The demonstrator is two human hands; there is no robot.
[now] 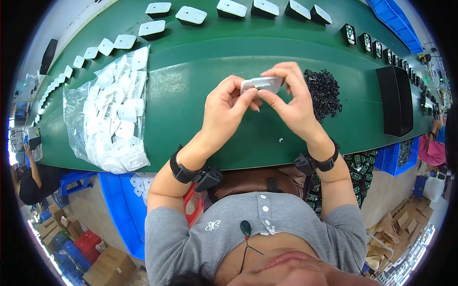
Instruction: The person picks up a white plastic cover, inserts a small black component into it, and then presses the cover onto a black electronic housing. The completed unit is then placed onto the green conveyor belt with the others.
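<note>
Between my two hands, above the green table, is a white plastic cover, a small rounded plate tilted toward me. My left hand grips its left end between thumb and fingers. My right hand pinches the right end, its thumb pressed near the lower edge and its fingertips slightly smeared by motion. A small dark bit shows at the cover's edge by my left thumb; I cannot make out what it is. To the right of my right hand lies a heap of small black plastic parts.
A clear bag of white covers lies on the left of the green table. White-topped black housings line the far side; housings with circuit boards continue right. A black tray stands at right, blue bins below the edge.
</note>
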